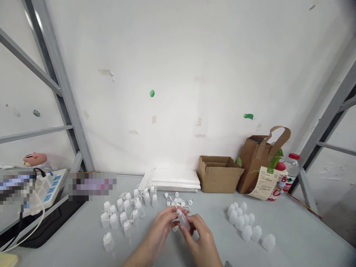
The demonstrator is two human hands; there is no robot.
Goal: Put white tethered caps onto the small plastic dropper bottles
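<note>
A small translucent squeeze bottle is held tilted between my two hands, just above the grey table. My right hand is closed round its body with thumb and fingers. At the bottle's top, the fingers of my left hand pinch near the neck; what they hold there is partly hidden. Just behind the hands lies a loose heap of small white caps, some covered by my fingers. To the left stand several capped bottles with strap-like loops at their tops.
White rounded translucent pieces stand grouped on the right. Along the wall are white flat packets, an open cardboard box, a paper bag and a red-capped bottle. A power strip and cables lie far left.
</note>
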